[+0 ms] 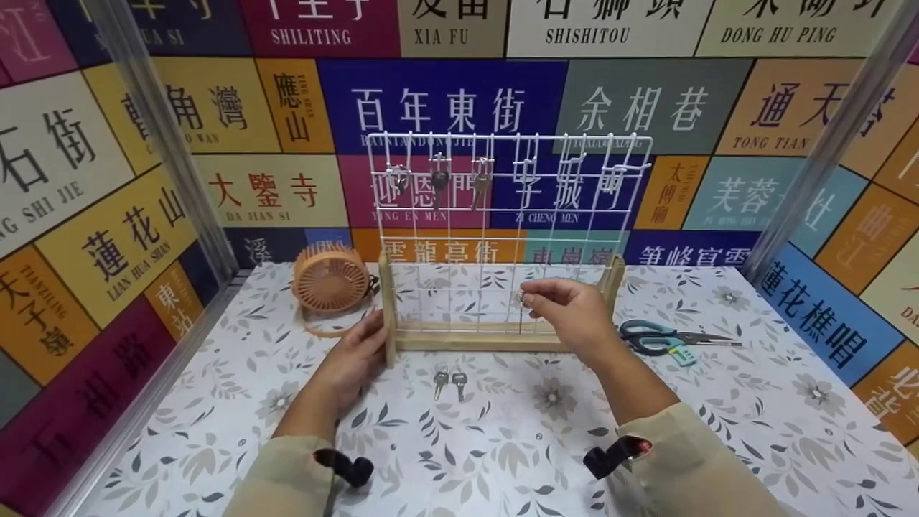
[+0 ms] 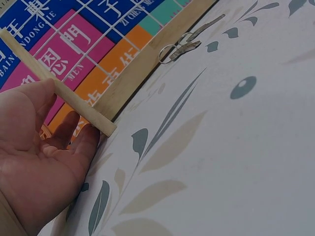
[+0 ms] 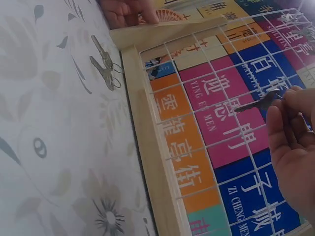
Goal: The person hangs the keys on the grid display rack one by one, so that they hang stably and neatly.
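Observation:
A white wire grid rack [image 1: 502,210] stands upright in a wooden stand [image 1: 481,341]. My left hand [image 1: 355,359] holds the stand's left wooden post [image 2: 81,105], thumb and curled fingers at its edge. In front of the grid's lower part, my right hand [image 1: 571,316] pinches a metal key [image 3: 263,102] by its ring end between thumb and fingers. The key's blade points away from the fingertips in the right wrist view. Two more keys with rings [image 1: 441,384] lie side by side on the table before the stand. Other keys [image 1: 481,183] hang from hooks high on the grid's left.
An orange fan [image 1: 330,280] stands left of the rack, its strap loop near my left hand. Scissors with dark teal handles [image 1: 678,336] lie on the right, beside a small turquoise object [image 1: 682,356]. White hooks [image 1: 571,169] line the grid's upper right. A floral cloth [image 1: 488,459] covers the table.

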The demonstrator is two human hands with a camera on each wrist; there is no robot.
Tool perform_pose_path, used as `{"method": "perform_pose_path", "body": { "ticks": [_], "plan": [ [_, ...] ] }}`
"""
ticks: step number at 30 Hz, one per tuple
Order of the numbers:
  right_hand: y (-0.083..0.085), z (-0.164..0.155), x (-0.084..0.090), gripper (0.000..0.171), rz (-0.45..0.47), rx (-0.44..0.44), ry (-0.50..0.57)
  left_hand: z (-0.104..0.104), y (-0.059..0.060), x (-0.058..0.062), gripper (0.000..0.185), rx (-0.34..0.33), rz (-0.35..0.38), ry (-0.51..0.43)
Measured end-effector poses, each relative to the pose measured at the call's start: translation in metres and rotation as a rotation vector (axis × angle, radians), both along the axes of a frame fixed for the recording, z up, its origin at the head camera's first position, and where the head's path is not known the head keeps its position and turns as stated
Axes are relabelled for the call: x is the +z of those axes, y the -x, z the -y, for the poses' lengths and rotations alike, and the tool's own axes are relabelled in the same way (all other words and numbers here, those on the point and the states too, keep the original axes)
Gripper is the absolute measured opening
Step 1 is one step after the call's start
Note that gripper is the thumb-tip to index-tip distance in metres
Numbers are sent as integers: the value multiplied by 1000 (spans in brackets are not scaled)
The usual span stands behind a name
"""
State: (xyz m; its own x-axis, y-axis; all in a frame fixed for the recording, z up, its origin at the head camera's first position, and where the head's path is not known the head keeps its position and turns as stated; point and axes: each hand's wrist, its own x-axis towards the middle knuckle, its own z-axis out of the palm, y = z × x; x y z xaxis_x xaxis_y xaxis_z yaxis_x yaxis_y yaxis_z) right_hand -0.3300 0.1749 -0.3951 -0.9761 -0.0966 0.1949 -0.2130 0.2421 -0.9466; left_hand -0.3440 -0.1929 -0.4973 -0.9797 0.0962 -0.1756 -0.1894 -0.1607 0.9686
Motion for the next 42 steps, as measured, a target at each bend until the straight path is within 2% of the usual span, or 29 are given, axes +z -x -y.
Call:
{"method": "perform_pose_path", "body": {
  "ticks": [6, 12, 18, 23, 31, 35, 38, 42],
  "plan": [
    [1, -4, 26, 25, -89, -42, 113, 0, -1, -2, 53, -10, -33, 10],
    [2, 4, 67, 21, -198, -58, 216, -1, 0, -2, 53, -7, -42, -7],
    [3, 16, 110, 17, -236, -138, 329, -2, -1, -1, 53, -3, -27, -2],
    [4, 25, 133, 16, -244, -176, 425, -2, -1, -1, 53, 3, -17, 7],
    [5, 38, 149, 16, -239, -154, 548, -1, -1, -1, 52, 8, -11, 2],
    [8, 43, 151, 15, -236, -161, 599, -1, 0, -3, 53, -12, -51, 15],
    [9, 45, 151, 15, -239, -178, 602, -1, 1, -4, 53, -21, -66, 20],
    [11, 46, 149, 15, -242, -197, 581, -2, 2, -3, 53, -8, -49, 19]
  ]
}}
